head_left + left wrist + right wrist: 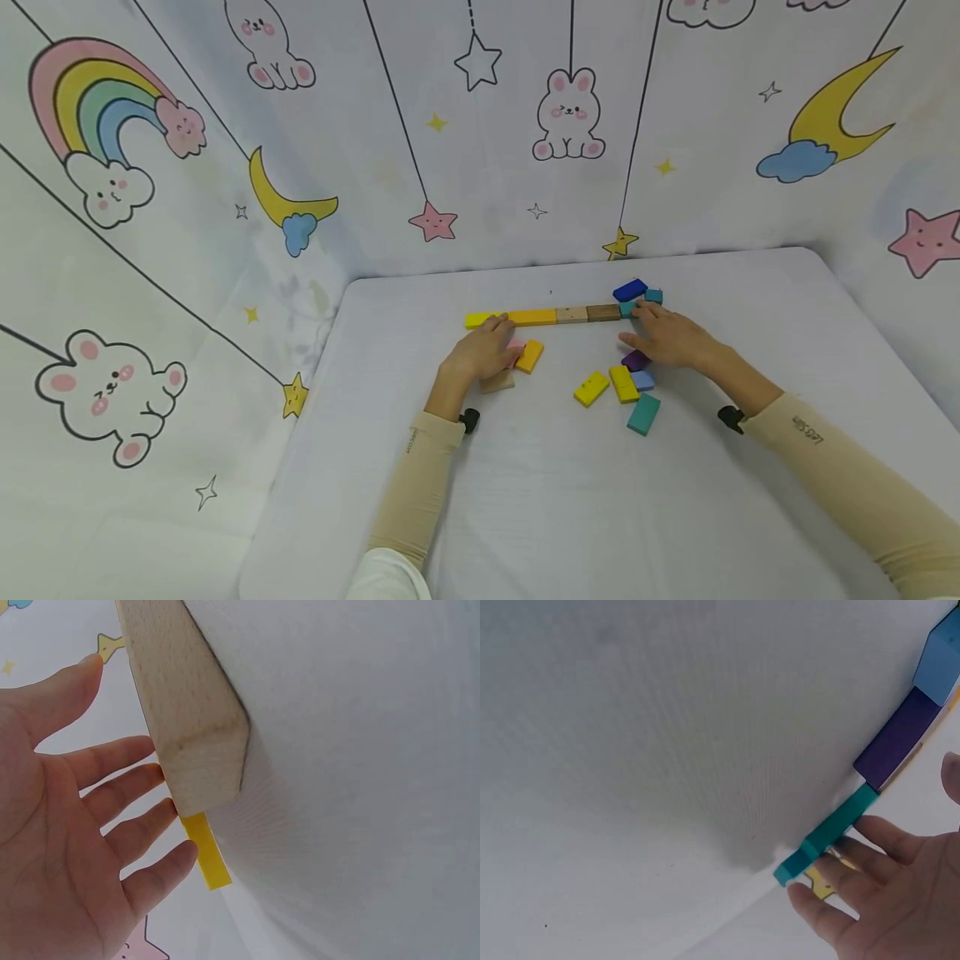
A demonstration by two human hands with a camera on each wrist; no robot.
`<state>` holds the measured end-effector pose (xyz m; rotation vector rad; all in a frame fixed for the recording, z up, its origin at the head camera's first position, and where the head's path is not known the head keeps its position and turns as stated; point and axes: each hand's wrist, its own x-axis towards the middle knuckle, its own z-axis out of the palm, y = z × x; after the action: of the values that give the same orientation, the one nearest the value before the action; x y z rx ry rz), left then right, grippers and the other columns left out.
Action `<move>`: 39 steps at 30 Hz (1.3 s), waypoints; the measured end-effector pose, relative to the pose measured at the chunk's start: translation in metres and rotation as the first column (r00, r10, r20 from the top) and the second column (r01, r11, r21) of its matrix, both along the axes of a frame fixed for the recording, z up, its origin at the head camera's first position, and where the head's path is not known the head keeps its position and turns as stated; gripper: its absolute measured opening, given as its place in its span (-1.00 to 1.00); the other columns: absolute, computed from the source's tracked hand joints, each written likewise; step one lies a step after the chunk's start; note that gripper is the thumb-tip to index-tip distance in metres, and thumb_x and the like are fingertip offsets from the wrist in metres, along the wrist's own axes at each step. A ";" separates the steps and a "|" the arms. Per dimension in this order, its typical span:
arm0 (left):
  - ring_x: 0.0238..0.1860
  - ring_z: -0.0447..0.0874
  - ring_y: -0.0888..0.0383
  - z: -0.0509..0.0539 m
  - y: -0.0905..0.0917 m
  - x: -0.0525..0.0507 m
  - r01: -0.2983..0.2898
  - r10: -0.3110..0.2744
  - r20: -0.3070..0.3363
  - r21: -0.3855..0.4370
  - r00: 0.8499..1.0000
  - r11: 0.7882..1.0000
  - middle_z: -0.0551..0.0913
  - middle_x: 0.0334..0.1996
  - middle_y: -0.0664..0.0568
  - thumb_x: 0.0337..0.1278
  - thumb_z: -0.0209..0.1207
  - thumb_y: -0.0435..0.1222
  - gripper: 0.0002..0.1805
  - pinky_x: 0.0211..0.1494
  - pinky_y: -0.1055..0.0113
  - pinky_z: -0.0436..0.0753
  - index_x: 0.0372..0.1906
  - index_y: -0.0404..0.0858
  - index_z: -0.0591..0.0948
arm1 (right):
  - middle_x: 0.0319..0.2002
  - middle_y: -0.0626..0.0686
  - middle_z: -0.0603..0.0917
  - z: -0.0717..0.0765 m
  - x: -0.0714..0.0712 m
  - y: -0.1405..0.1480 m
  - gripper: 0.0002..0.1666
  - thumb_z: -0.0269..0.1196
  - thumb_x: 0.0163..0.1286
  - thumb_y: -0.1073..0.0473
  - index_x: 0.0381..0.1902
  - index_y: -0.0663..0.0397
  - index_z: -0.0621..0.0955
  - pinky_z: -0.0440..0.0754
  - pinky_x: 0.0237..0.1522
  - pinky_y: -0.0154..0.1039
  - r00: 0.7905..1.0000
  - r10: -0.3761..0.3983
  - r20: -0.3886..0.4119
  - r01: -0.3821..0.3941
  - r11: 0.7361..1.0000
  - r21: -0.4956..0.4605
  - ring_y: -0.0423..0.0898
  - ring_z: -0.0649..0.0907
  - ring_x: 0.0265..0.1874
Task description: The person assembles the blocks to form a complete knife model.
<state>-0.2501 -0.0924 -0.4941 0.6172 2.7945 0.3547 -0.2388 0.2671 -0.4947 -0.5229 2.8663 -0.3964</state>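
A straight row of blocks lies across the far part of the table: a yellow block (478,320), an orange block (532,317), a light wooden block (572,315), a brown wooden block (603,313) and a teal block (627,310) at the right end. My left hand (478,352) reaches over the row's left part, its fingertips at the yellow and orange blocks. A pink block (516,352) shows partly beneath that hand. At the other end my right hand (672,337) has its fingers extended against the teal block. Neither hand grips anything.
Behind the right hand lie a dark blue block (630,290) and a small teal block (654,296). Nearer are a loose orange block (529,356), a beige block (497,382), two yellow blocks (592,389), a purple block (635,360), a light blue block (642,381) and a green-teal block (643,414).
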 end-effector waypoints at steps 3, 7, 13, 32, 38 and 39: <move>0.64 0.09 -0.04 0.000 0.000 -0.001 -0.001 0.001 0.001 -0.007 1.000 1.000 0.12 0.66 -0.06 0.61 0.01 0.07 -0.31 0.61 -0.02 0.29 0.62 -0.17 0.27 | 0.55 0.53 0.10 -0.001 -0.001 0.000 -0.14 0.08 0.66 -0.16 0.50 0.51 0.27 0.23 0.45 0.43 1.000 0.003 -0.003 -0.003 1.000 -0.001 0.52 0.23 0.48; 0.65 0.08 -0.04 0.000 0.000 -0.001 -0.004 0.004 0.003 -0.015 1.000 1.000 0.11 0.66 -0.04 0.62 0.01 0.07 -0.31 0.60 -0.03 0.30 0.63 -0.15 0.27 | 0.56 0.52 0.10 -0.002 -0.001 0.000 -0.14 0.07 0.66 -0.16 0.51 0.49 0.27 0.24 0.44 0.43 1.000 0.002 -0.003 -0.002 1.000 -0.003 0.52 0.24 0.48; 0.65 0.08 -0.04 0.000 -0.001 -0.002 -0.002 0.002 0.001 -0.014 1.000 1.000 0.11 0.67 -0.04 0.62 0.00 0.07 -0.31 0.61 -0.03 0.29 0.63 -0.16 0.27 | 0.56 0.52 0.11 -0.003 -0.001 0.001 -0.15 0.09 0.65 -0.17 0.50 0.47 0.29 0.26 0.43 0.45 1.000 0.006 -0.008 -0.006 0.999 -0.034 0.53 0.26 0.46; 0.66 0.06 -0.01 -0.004 -0.003 -0.003 0.013 -0.013 -0.004 -0.012 1.000 1.000 0.11 0.66 -0.04 0.69 -0.10 -0.07 -0.41 0.63 0.02 0.24 0.62 -0.17 0.27 | 0.54 0.51 0.15 -0.003 0.008 -0.008 -0.15 0.04 0.67 -0.20 0.51 0.46 0.31 0.08 0.46 0.53 0.998 0.010 -0.058 -0.012 0.999 -0.038 0.49 0.23 0.50; 0.66 0.06 -0.01 -0.003 -0.003 -0.004 0.021 -0.021 -0.010 -0.015 1.000 1.000 0.12 0.66 -0.05 0.69 -0.12 -0.17 -0.44 0.63 0.04 0.25 0.62 -0.19 0.26 | 0.58 0.44 0.15 0.003 0.013 -0.023 -0.16 0.03 0.67 -0.22 0.54 0.38 0.30 0.06 0.52 0.46 0.996 0.057 -0.071 -0.061 0.997 -0.051 0.43 0.23 0.52; 0.65 0.06 -0.01 -0.003 -0.003 -0.004 0.022 -0.022 -0.012 -0.015 1.000 1.000 0.12 0.66 -0.06 0.69 -0.12 -0.20 -0.45 0.63 0.05 0.25 0.62 -0.20 0.26 | 0.58 0.43 0.16 0.005 0.014 -0.026 -0.16 0.05 0.67 -0.21 0.54 0.37 0.31 0.07 0.52 0.45 0.995 0.064 -0.071 -0.068 0.996 -0.061 0.43 0.24 0.52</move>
<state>-0.2544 -0.0951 -0.4968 0.6480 2.7967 0.3269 -0.2248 0.2410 -0.4896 -0.6532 2.9013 -0.4690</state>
